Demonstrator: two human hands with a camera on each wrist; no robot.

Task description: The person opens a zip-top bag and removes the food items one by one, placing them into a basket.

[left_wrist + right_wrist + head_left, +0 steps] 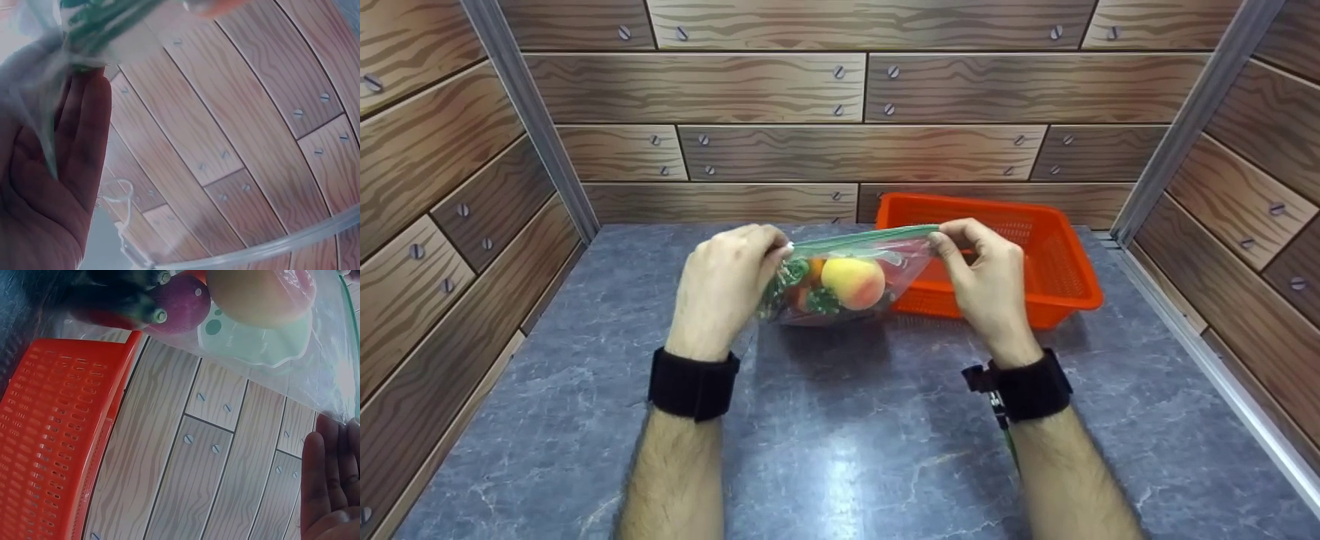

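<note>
Both hands hold a clear plastic zip bag with a green seal strip (851, 274) in the air above the middle of the grey marbled worktop (840, 450), just in front of the orange slotted plastic basket (1050, 262) that stands toward the far right corner. The left hand (720, 289) pinches the left end of the seal strip, fingers curled round it; the right hand (986, 281) pinches the right end the same way. Inside the bag sit a yellow-and-red toy peach (853, 283), a purple toy fruit (180, 306) and other toy produce with green leaves, all sagging toward the bottom.

The whole load hangs from two fingertip grips on thin, slick film. Should either pinch slip, that end would likely drop and tilt the bag; whether the seal is fully pressed shut cannot be told, and an open stretch could let the toys spill onto the worktop.
</note>
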